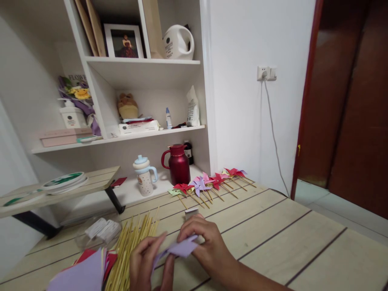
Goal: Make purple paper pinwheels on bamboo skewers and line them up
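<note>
A piece of purple paper (182, 247), bent and partly folded, is held up between both hands above the slatted table. My left hand (148, 260) pinches its left side, with the thumb below and the fingers behind. The fingers of my right hand (209, 242) close on its right end. Just beyond the right hand sits a small whitish item (191, 211), partly hidden by the fingers. Left of my hands lies a bundle of thin straw-coloured sticks (130, 242). Beside it is a stack of coloured paper sheets (81, 270), purple on top.
Finished paper pinwheels (200, 186) on sticks lie along the table's back edge. A clear container (98, 232) with white packets stands at left, near a small raised stand (100, 180). A patterned cup (144, 178) and red jug (179, 165) stand behind, below shelves.
</note>
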Available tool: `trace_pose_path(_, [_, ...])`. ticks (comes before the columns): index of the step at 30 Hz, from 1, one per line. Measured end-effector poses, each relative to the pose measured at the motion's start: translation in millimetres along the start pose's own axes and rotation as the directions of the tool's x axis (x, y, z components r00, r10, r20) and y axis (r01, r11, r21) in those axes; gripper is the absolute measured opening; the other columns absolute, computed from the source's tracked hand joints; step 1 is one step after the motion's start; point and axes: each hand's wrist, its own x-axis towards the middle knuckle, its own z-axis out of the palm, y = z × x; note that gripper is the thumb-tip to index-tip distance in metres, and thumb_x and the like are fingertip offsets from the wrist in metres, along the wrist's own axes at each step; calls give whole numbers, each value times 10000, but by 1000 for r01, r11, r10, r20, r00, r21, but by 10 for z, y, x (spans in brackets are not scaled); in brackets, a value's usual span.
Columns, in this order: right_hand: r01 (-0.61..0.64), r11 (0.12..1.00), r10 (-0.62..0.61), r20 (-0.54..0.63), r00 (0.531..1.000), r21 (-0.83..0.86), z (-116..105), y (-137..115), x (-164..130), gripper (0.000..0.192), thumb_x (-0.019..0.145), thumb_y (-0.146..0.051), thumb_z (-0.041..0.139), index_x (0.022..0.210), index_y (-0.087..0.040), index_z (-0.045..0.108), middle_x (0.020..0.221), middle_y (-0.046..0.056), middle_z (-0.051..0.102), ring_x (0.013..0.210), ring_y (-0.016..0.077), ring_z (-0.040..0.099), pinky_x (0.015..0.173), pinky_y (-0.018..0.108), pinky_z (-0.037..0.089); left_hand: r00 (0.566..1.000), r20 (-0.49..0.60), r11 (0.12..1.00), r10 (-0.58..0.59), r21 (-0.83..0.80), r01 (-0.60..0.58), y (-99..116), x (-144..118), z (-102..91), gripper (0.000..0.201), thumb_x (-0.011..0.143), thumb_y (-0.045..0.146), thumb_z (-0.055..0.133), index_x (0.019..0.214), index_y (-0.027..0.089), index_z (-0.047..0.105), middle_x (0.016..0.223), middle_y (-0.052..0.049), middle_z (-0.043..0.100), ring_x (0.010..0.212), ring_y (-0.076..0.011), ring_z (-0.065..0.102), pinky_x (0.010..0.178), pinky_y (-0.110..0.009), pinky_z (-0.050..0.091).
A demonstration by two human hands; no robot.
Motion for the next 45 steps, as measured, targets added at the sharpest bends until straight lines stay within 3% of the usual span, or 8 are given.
trace_pose_path(5, [-468,760,479,99,872,451,16,127,80,183,611,-232,843,725,-157,720,643,-19,683,594,133,587,616,245,438,957,-12,945,-289,-162,283,-118,-41,99,658,738,414,756,1332,258,517,1089,-33,605,996,-212,587,905,-363,452])
trace_pose_path(13, [-535,518,531,239,813,668,1,145,101,375,511,-265,917,807,-96,761,697,55,747,636,157,659,704,284,484,766,216,720,-606,-260,643,11,-49,109,465,803,527,643,1123,189,627,880,-35,686,835,-211,672,765,-331,529])
trace_pose_path(19, [-558,527,586,201,785,641,-42,129,124,384,487,-255,923,794,-90,762,714,70,755,642,167,663,693,288,496,746,202,754,-634,-48,655,-96,39,-68,631,746,744,509,944,177,702,676,-13,658,670,-219,622,700,-360,511])
trace_pose_path(25, [-530,546,573,172,801,648,-125,74,167,366,496,-245,924,795,-110,762,740,48,755,672,151,660,724,271,496,740,-158,754,-654,-60,654,-20,176,-235,464,823,609,476,872,198,684,701,-3,646,712,-201,601,744,-351,472])
trace_pose_path(30, [-508,561,552,161,818,654,-192,90,195,344,513,-263,926,776,-126,751,732,30,742,652,145,641,713,278,495,719,-315,774,-620,-91,627,86,277,-337,344,901,479,425,948,217,644,733,28,614,690,-160,591,746,-322,481])
trace_pose_path(37, [-497,559,520,186,834,664,-241,110,210,356,540,-282,925,807,-126,748,740,26,733,656,137,631,697,270,485,810,-156,786,-565,198,586,-134,354,-494,424,882,391,404,1123,160,666,877,-61,663,853,-237,644,852,-416,494])
trace_pose_path(41, [-498,553,523,186,832,668,-253,93,209,355,544,-280,926,810,-130,745,752,26,731,661,135,621,688,265,475,874,30,792,-485,438,425,-336,334,-490,477,850,344,391,1055,69,722,1026,-171,619,1038,-313,579,975,-465,439])
trace_pose_path(45, [-502,538,529,193,827,677,-264,76,217,360,544,-284,923,817,-132,746,742,25,728,657,135,621,697,272,484,878,164,746,-450,609,269,-421,274,-458,437,839,310,424,1036,87,745,1110,-200,595,1056,-352,559,980,-498,427])
